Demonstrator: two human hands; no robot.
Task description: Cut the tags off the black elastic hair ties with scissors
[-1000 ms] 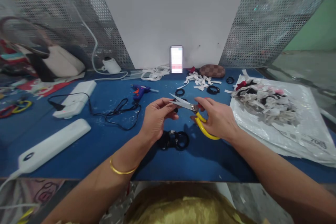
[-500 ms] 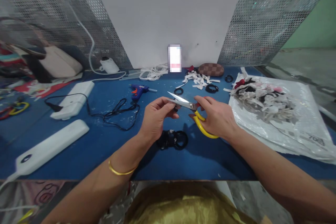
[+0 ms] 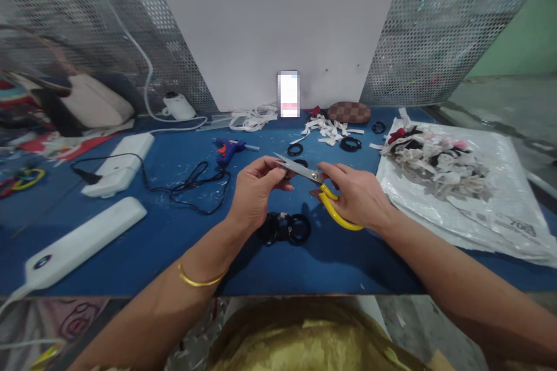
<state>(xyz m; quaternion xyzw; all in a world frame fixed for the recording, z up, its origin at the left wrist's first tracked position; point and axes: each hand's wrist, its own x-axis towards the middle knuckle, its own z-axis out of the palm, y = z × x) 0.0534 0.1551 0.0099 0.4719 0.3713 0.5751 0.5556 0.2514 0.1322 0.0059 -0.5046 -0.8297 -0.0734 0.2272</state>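
My right hand is wrapped round the yellow handle of a pair of scissors. Their blades are closed and point left, with the tips over the fingers of my left hand. That hand is closed in a pinch right at the blades. What it pinches is mostly hidden; I cannot make it out. Just beyond the blades shows part of a black ring, and a second black ring lies behind it. Below my hands, several black elastic rings rest together on the blue table.
A blue glue gun with its black cord lies left of my hands, near a white power strip and a long white device. White ribbon pieces and a checkered case sit behind. Fabric scraps cover a white plastic bag.
The scissor blades have closed; they were apart half a second ago. Both hands have stayed almost in place, and the whole view has shifted slightly.
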